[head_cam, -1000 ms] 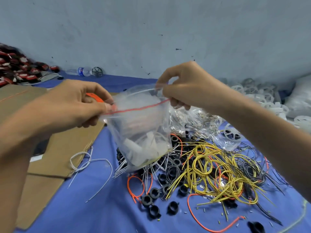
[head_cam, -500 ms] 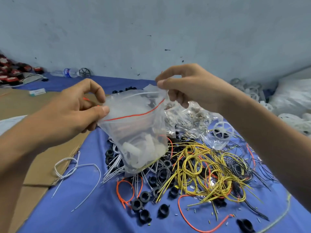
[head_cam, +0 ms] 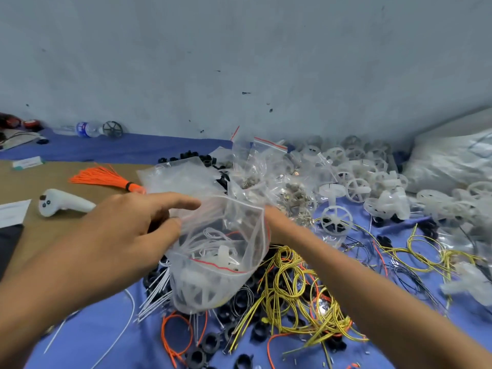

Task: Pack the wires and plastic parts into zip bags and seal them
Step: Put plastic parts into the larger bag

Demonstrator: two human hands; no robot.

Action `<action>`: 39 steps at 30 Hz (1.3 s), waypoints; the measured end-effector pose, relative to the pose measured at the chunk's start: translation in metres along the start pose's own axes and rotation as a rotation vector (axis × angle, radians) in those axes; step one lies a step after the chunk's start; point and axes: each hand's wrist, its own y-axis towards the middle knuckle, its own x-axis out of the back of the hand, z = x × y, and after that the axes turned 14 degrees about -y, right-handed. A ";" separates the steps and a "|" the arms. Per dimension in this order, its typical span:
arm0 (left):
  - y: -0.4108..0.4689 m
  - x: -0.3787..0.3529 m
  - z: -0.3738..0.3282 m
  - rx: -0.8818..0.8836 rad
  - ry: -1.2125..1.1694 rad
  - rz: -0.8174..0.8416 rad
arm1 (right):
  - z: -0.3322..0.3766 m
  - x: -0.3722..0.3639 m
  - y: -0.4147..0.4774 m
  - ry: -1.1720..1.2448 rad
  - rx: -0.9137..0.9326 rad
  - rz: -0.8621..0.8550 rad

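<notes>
Left hand (head_cam: 127,230): released. My index finger and thumb are stretched out straight and touch the left side of the bag (head_cam: 221,283), and nothing curls round it.
Right hand (head_cam: 273,218): only the wrist end shows and the rest is behind the bag, so I cannot tell whether it grips.
Bag: between my two hands, upright and crumpled, with its bottom down on the heap of wires. Its red zip line runs down the right edge and across the front. I cannot tell whether it is sealed.
Inside bag: white plastic parts and thin white wires.
Yellow wires (head_cam: 292,288): a tangled heap on the blue cloth (head_cam: 93,342), just right of the bag and under my right forearm.
Black rings (head_cam: 210,342): scattered below the bag, among orange wires (head_cam: 173,339).
White wires (head_cam: 157,291): a loose bunch at the bag's lower left.
White wheels (head_cam: 354,187): piled to the right, towards the wall.
Other bags (head_cam: 266,166): clear, behind the held one, and some hold small metal parts.
Cardboard (head_cam: 32,230): on the left, carrying an orange bundle (head_cam: 103,178) and a white controller (head_cam: 61,203).
Bottle (head_cam: 87,128): lying by the wall, far left.
</notes>
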 end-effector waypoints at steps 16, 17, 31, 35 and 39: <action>0.009 -0.011 0.006 0.021 -0.207 -0.001 | -0.003 0.081 -0.037 0.679 -0.123 -0.381; 0.010 -0.012 0.006 0.030 -0.232 0.000 | -0.003 0.094 -0.045 0.796 -0.108 -0.409; 0.031 -0.026 0.000 0.103 -0.445 -0.014 | 0.060 0.167 -0.122 1.253 0.332 -0.219; 0.025 -0.018 -0.005 -0.027 -0.428 0.064 | 0.061 0.160 -0.118 0.804 0.215 -0.320; 0.027 -0.021 0.009 0.090 -0.414 -0.001 | 0.052 0.160 -0.121 0.382 0.057 -0.466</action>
